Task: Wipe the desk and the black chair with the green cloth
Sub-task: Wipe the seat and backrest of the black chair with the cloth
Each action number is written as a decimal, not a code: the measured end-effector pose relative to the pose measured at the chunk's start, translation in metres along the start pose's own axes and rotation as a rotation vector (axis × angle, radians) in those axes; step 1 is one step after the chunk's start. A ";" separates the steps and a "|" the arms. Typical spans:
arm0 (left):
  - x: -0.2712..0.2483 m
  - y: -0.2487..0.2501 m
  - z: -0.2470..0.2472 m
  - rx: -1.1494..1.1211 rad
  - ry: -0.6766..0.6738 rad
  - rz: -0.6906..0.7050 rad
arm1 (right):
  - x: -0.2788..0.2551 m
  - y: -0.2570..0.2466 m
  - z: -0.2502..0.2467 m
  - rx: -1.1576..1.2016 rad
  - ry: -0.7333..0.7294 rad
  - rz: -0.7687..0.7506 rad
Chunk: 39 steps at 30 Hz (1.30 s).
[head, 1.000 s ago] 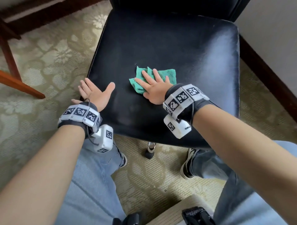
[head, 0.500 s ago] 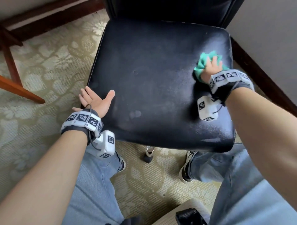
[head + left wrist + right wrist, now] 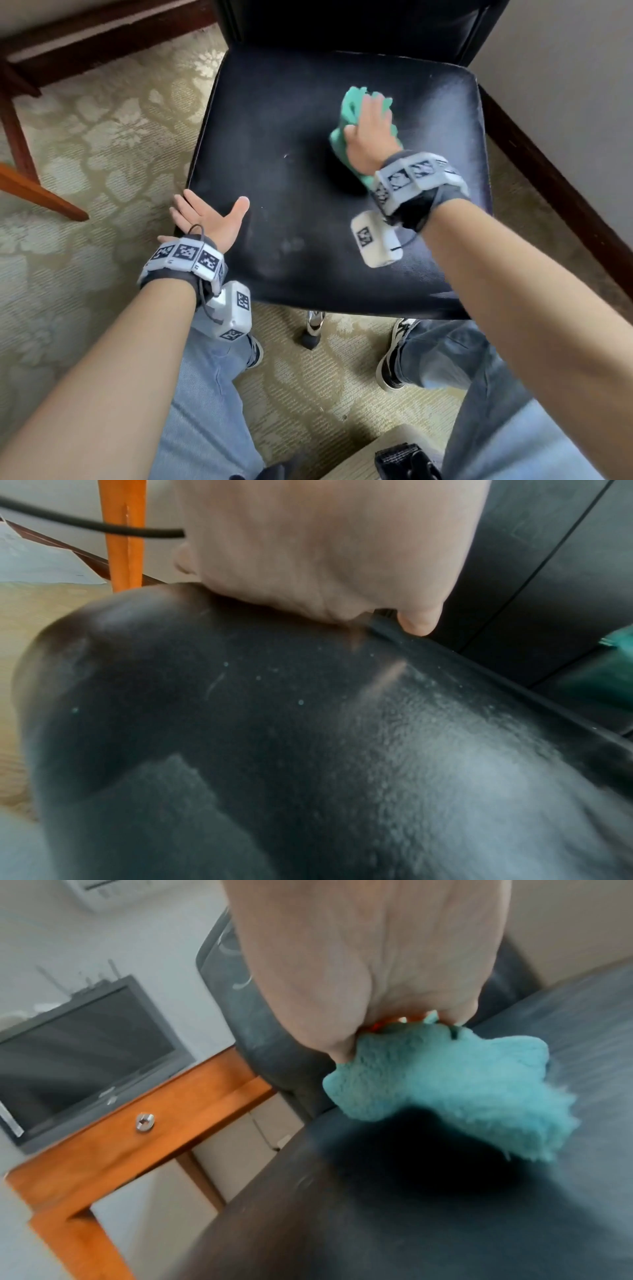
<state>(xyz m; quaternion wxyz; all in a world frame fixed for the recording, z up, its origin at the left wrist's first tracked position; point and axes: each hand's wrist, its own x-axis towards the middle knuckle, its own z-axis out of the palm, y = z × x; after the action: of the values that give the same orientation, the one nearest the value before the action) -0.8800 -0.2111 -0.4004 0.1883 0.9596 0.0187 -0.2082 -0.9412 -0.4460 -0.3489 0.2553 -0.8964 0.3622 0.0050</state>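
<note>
Item: green cloth (image 3: 352, 113), fluffy terry, bunched, on the black chair (image 3: 291, 144) seat toward its back-right corner, long axis running front to back. My right hand (image 3: 371, 137) lies on top, pressing it down, fingers blurred. My left hand (image 3: 209, 217) rests flat and spread at the front-left edge. Seat: smooth, dusty leatherette.

I note a black leather chair seat (image 3: 291, 164); a fluffy green cloth (image 3: 352, 109); beige floral-patterned carpet (image 3: 102, 130); black-and-white checker-marked wristbands (image 3: 185, 255); orange-brown wooden desk frame (image 3: 137, 1139).
</note>
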 end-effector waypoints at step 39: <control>-0.011 0.008 -0.007 -0.022 0.008 -0.070 | -0.018 0.151 -0.058 0.038 0.021 0.220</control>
<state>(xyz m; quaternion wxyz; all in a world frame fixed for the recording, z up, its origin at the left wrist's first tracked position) -0.8859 -0.2158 -0.3871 0.1913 0.9571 0.0552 -0.2105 -1.0630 -0.5523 -0.3635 0.2662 -0.8463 0.4612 0.0167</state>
